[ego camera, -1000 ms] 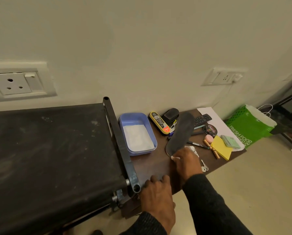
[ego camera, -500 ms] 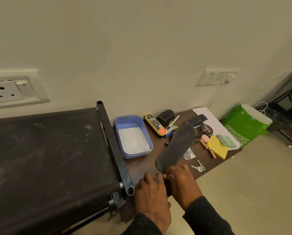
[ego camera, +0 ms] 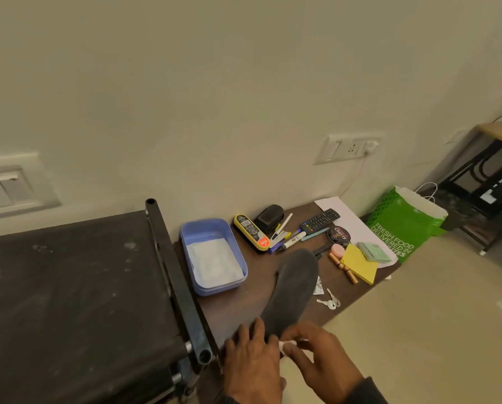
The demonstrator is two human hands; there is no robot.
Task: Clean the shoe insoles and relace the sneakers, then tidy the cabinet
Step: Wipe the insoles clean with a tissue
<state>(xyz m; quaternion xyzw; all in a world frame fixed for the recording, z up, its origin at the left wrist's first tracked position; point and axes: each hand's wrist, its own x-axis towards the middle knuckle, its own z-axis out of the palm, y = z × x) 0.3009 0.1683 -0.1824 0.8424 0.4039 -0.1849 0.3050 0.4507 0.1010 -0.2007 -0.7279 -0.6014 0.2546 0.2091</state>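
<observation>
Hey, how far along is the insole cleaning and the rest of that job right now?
Early. Done: one dark insole is out on the table. In hand: the left hand holds down its near end while the right hand pinches a white wipe beside it. The blue tub of white stuff sits beside it. Left: no sneakers, laces or second insole are in view, so relacing and tidying the cabinet show no start.
</observation>
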